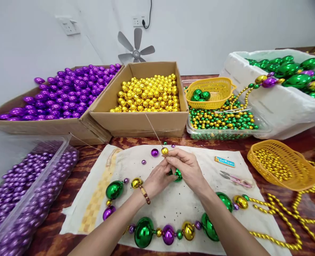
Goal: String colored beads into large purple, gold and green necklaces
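My left hand and my right hand meet over the white cloth. My right fingertips pinch a shiny gold bead, and a thin needle-like wire slants up and left from it. The left fingers are closed just below that bead; what they grip is hidden. A green bead shows between the hands, partly covered. Around my forearms curves a strand of large beads, among them a green bead, a purple bead and a gold bead.
Behind stand a carton of purple beads and a carton of gold beads. Pink-handled scissors and a small blue packet lie right. Yellow baskets, a white foam box and a clear purple-bead tub flank the cloth.
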`<state>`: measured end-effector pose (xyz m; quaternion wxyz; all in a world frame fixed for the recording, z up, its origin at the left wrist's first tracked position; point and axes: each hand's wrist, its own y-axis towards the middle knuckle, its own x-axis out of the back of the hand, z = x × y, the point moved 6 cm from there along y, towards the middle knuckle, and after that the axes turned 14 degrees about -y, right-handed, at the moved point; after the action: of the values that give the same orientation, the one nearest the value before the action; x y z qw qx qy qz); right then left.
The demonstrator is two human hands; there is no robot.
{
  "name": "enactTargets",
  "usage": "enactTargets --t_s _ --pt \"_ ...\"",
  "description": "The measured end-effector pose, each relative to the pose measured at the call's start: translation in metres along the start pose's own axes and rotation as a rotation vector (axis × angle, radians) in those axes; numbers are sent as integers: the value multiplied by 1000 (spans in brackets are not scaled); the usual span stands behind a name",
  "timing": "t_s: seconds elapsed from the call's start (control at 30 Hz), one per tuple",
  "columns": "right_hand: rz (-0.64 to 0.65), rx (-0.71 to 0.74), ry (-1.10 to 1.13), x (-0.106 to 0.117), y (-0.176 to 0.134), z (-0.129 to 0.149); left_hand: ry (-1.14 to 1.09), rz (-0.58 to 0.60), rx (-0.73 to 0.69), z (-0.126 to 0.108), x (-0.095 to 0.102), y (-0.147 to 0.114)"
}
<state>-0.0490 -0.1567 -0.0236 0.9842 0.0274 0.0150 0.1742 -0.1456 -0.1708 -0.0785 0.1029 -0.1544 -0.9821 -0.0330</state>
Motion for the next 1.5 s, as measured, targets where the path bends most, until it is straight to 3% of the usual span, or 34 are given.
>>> enactTargets --t_s 0.13,0.23,0.37,0.5,0.6,0.73,0.9,1.0,1.13,1.3,1.5 --pt "-16 -98 65 -3 -11 -22 -28 0 69 11 -11 3" --pt "-52 -118 70 -2 -18 -37 -51 46 65 10 -5 1" --pt "-110 -120 53 8 -26 -48 28 39 119 9 34 -1" --pt "-143 -131 46 19 -29 -49 377 -129 65 4 89 10" --pt "-161 -143 28 23 -29 -47 549 -200 43 5 105 25" --pt "-166 -134 -16 25 -31 -42 569 -170 63 14 94 40" --pt "-169 -133 -33 23 -39 -39 703 -23 89 25 70 40" --pt "-180 -115 -34 21 -43 -37 721 -10 85 25 68 38" --pt "-165 -97 -98 16 -49 -34 493 -161 44 10 90 32" --pt "-141 -100 -139 10 -56 -36 -247 -278 128 -6 119 5" --pt "-117 -101 -180 6 -61 -42 -719 -344 230 -11 127 -34"
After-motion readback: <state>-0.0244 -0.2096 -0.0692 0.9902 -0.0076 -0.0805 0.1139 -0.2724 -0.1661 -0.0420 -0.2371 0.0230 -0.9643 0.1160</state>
